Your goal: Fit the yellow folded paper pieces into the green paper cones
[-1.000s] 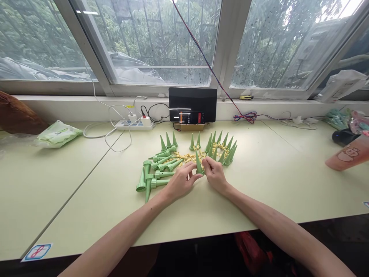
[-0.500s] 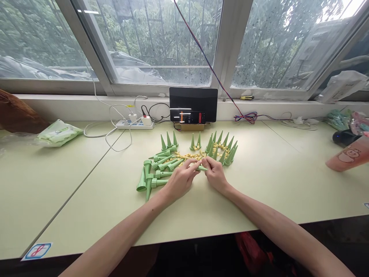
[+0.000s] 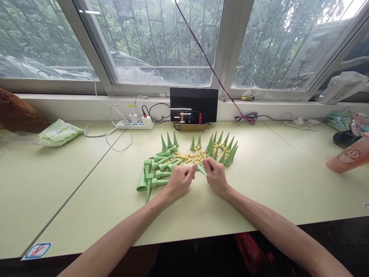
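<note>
My left hand (image 3: 179, 181) is closed on the wide end of a green plastic watering spike (image 3: 201, 169), whose tip slants down to the right. Close beside it, my right hand (image 3: 215, 175) has its fingers pinched together near the spike; what they hold, if anything, is hidden. Small yellow peg-like pieces (image 3: 190, 157) lie scattered just beyond my hands. Several green spikes lie on their sides (image 3: 160, 160) to the left. A cluster of upright spikes (image 3: 230, 157) stands at the right around more yellow pieces.
Behind the spikes a black tablet (image 3: 193, 100) and a lit phone (image 3: 192, 117) lean by a cardboard box. A power strip (image 3: 135, 124) with white cables sits back left, near a green packet (image 3: 59, 132). At the right lies a pink cup (image 3: 347, 154).
The spike has tipped from upright to slanting, tip toward my right hand. My left fingers have curled in around its wide end. My right hand has barely moved.
</note>
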A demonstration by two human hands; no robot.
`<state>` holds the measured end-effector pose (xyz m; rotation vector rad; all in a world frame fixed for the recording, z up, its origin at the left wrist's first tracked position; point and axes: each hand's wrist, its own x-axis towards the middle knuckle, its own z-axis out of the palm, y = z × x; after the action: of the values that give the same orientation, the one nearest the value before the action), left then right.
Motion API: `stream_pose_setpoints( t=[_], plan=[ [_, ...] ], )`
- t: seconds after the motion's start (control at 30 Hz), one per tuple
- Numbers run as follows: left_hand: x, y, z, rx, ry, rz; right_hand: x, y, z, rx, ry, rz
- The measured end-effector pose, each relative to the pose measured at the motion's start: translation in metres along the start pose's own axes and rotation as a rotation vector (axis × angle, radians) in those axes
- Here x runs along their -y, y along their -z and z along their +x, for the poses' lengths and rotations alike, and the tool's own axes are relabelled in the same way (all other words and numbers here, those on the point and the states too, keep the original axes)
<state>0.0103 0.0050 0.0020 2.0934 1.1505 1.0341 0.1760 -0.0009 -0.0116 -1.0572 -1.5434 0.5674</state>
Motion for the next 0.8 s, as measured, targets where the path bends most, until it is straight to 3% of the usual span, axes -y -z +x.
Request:
stream_pose_setpoints(
  t=[0.27,0.53,0.8],
  plan=[
    [-0.0033,0.002,0.0001,0.09,0.07,-0.08,-0.0051,-0.003,-0.0025,0.037,-0.033,0.054],
    [-0.0021,0.0009,-0.0015,0.037,-0.003,0.056,-0.0023,-0.0011,-0.0014,0.038,-0.11,0.118],
    [0.0045,0.0005,-0.0017,0.015,-0.185,0.167,-0.0033,-0.0027,-0.0004,0.059,-0.22,0.226]
  ],
)
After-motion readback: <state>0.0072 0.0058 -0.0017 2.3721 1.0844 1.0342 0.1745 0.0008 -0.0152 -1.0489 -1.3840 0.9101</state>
